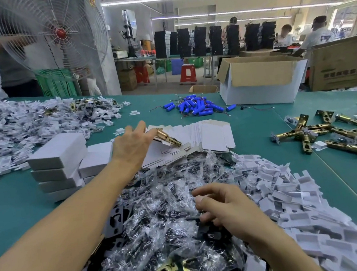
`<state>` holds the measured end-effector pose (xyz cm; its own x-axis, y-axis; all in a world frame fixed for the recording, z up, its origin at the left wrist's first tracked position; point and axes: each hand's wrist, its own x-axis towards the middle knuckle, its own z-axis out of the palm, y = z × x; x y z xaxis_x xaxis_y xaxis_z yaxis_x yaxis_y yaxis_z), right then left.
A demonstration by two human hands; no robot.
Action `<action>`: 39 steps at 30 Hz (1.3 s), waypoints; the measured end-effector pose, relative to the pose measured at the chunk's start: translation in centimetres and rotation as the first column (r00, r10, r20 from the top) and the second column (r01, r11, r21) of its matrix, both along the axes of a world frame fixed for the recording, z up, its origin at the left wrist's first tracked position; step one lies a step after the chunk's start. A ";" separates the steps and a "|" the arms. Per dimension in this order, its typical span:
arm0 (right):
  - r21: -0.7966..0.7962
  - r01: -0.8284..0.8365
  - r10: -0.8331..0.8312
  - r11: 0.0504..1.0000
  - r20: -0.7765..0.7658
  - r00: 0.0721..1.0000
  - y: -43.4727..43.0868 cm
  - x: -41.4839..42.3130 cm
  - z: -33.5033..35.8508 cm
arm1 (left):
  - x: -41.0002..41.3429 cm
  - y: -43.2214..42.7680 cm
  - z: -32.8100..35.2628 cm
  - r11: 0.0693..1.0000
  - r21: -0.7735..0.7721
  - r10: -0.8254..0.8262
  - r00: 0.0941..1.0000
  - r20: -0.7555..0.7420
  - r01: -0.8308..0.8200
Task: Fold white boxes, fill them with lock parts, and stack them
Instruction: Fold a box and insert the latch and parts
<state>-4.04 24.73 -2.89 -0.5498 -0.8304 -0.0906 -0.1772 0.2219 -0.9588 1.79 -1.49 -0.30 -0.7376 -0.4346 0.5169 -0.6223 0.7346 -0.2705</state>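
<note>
- The fingers (149,136) of the left hand (133,146) are clamped over the near end of a brass latch (169,138), thumb raised. The latch's free end points toward 4 o'clock and hangs over the fan of flat box blanks (214,135).
- The right hand (225,206) has its fingers (210,190) curled together, pinching what looks like a dark bagged part (196,218). It sits in the heap of clear bags (158,204); exactly what is pinched is too small to tell.
- The step in hand seems to be gathering one box's contents, latch in the left hand and bag in the right. No box stands open yet.
- To do it well, lift the bag straight up and check that only one comes, since the film is likely to cling to its neighbours.
- Slide a single blank off the top of the fan rather than lifting the edge, so the rest stay lined up. Tuck the latch against the palm first, or it may scrape the card.
- The stack of folded white boxes (58,159) stands at 9 o'clock of the left hand, just beside the wrist. A filled box should land there square on the others.
- Further out on the bench (14,209), loose latches (320,134) lie at 2 o'clock and blue batteries (199,107) at 12. White card inserts (302,199) are heaped at 3 o'clock of the right hand.
</note>
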 end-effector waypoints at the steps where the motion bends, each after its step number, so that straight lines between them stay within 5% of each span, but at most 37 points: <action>1: 0.000 0.001 -0.001 1.000 -0.001 1.000 0.0 0.0 0.0 | 0.2 -0.1 0.2 1.000 -0.009 -0.001 0.999 -0.039 0.001; 8: 0.001 0.006 -0.006 1.000 0.014 1.000 0.1 0.0 0.0 | 0.6 -1.2 1.9 0.996 0.057 -0.047 0.929 -0.366 0.073; 13: 0.004 0.006 -0.006 1.000 0.007 1.000 0.0 0.0 -0.1 | 1.8 -3.4 1.4 0.984 0.179 0.103 0.822 -0.560 -0.001; 20: 0.011 -0.002 0.002 1.000 -0.009 1.000 0.0 0.2 -0.1 | 2.4 -3.7 -0.2 0.974 0.200 -0.006 0.895 -0.445 0.106; 28: 0.020 0.005 -0.005 1.000 0.001 1.000 0.1 0.2 0.2 | 2.5 -1.8 1.5 0.968 0.242 0.161 0.568 -0.807 0.069; 33: -0.117 0.081 -0.079 0.990 0.016 0.997 0.0 0.4 1.1 | 2.3 3.4 1.8 0.908 0.030 -0.257 0.612 -0.748 0.418; 36: -0.229 0.144 -0.096 0.963 0.211 0.973 -0.3 0.6 2.3 | 3.0 6.9 2.6 0.723 0.020 -0.562 0.605 -0.564 0.690; 39: -0.333 0.221 -0.013 0.917 0.527 0.850 -0.2 0.5 3.4 | 4.0 9.6 3.2 0.580 0.138 -0.692 0.576 -0.435 0.802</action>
<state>-3.54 24.57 0.48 -0.6068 -0.7904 -0.0842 0.3579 -0.1770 -0.9168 5.80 8.15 2.93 -0.6921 0.0368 0.7208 0.1888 0.9732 0.1315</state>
